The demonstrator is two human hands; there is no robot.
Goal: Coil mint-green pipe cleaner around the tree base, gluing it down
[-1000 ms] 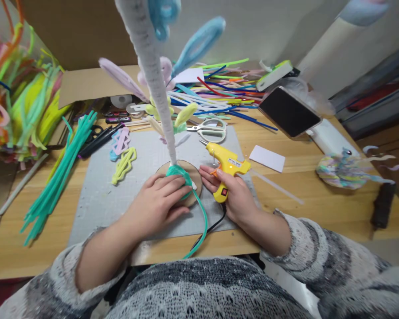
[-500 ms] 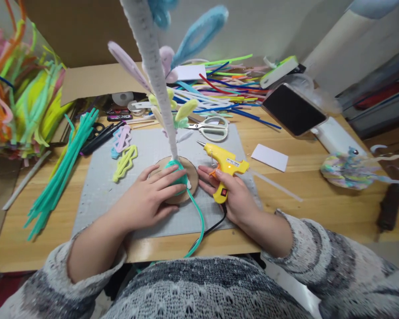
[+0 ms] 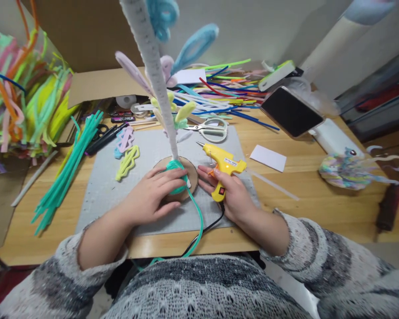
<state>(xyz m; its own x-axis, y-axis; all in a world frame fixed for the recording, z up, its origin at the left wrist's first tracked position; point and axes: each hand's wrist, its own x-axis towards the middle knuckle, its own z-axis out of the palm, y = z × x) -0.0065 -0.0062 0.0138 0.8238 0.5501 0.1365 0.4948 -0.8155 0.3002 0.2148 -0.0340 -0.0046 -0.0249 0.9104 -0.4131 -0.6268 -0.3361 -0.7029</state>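
Note:
My left hand (image 3: 153,192) lies with its fingers spread over a coil of green pipe cleaner (image 3: 175,165) on a round wooden base (image 3: 193,177). A tall white wrapped stem (image 3: 161,88) rises from that base, bearing looped petals in blue (image 3: 194,48), pink and yellow. White glue shows at the coil's right edge, and a green strand (image 3: 197,217) runs from there toward the table's front edge. My right hand (image 3: 234,195) holds a yellow glue gun (image 3: 224,166) by its handle, nozzle pointing up and left, fingertips beside the base.
Grey cutting mat (image 3: 103,199) underneath. Green pipe cleaners (image 3: 69,168) and zigzag pieces (image 3: 128,162) lie left, scissors (image 3: 214,130) behind. Phone (image 3: 291,110), white card (image 3: 268,157) and a multicoloured fluffy piece (image 3: 344,172) sit right. Loose pipe cleaners (image 3: 219,93) are piled at the back.
The view has shifted slightly, so the table items appear a little displaced. My left fingers have shifted slightly on the coil; the right hand still holds the glue gun.

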